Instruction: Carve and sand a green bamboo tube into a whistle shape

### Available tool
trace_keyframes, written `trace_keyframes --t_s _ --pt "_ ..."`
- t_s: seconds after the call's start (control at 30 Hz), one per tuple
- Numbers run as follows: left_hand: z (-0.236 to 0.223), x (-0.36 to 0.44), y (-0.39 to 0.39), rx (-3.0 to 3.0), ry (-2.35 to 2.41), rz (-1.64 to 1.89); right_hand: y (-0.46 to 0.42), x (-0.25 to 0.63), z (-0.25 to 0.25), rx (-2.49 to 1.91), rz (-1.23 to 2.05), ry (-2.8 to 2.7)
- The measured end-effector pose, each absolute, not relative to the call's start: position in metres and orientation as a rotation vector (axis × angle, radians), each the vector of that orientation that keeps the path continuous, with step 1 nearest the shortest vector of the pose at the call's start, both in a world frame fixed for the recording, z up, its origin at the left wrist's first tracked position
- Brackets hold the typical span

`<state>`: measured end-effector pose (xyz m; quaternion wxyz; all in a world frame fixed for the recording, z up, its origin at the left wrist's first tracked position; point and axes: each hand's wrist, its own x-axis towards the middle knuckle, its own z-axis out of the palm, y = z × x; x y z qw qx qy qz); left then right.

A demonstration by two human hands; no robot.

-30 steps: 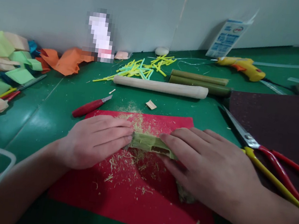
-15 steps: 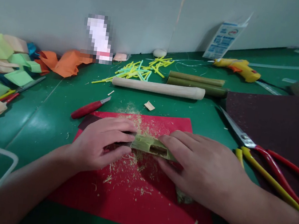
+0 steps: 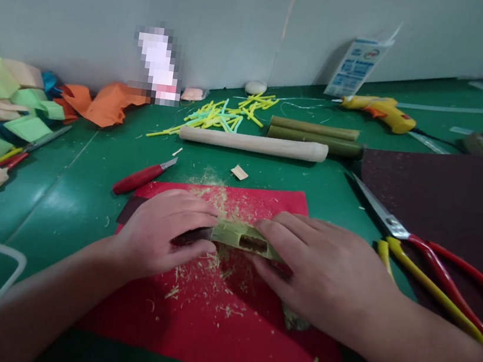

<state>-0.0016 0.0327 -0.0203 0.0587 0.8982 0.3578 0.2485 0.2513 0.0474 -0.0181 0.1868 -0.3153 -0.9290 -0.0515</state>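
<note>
A green bamboo piece (image 3: 228, 233) with a rectangular hole cut in its upper side lies across the middle, above a red sheet (image 3: 255, 349). My right hand (image 3: 324, 263) is closed round its right end. My left hand (image 3: 168, 231) is wrapped over the left end, gripping a dark strip of sandpaper (image 3: 194, 235) against the bamboo. Another dark corner (image 3: 128, 210) shows behind my left wrist. Pale shavings and dust lie over the red sheet on both sides of the bamboo.
Beyond the sheet lie a red-handled knife (image 3: 144, 177), a pale stick (image 3: 255, 143), green bamboo lengths (image 3: 313, 138) and cut straws (image 3: 214, 117). Large scissors (image 3: 399, 228) rest at right on a dark brown sheet (image 3: 452, 203). A yellow glue gun (image 3: 379, 111) is further back; folded papers (image 3: 30, 126) are at left.
My left hand has shifted slightly along the bamboo, and more of the dark strip shows under its fingers. The right hand keeps its grip; the view has moved a little.
</note>
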Motion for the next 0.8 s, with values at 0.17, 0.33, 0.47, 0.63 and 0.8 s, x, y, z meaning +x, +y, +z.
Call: trace_keyframes --t_s 0.17,0.33,0.47,0.63,0.8 --pt "-0.0225 -0.0043 0.0311 2.763 1.024 0.844 0.0478 0.2513 -0.0187 -0.887 -0.142 -2.615" --pt "-0.0231 -0.0066 0.0328 2.777 0.99 0.831 0.0471 0.2512 -0.0191 -0.926 -0.105 -2.627" --pt "-0.0231 -0.0106 0.0335 2.784 0.965 0.742 0.0463 0.2509 -0.0184 -0.956 -0.056 -2.637" --pt "-0.0228 -0.0103 0.0327 2.757 1.018 0.698 0.0453 0.2497 -0.0192 -0.965 -0.029 -2.64" --pt "-0.022 -0.0054 0.0329 2.726 1.095 0.681 0.0441 0.2493 -0.0192 -0.988 -0.043 -2.627"
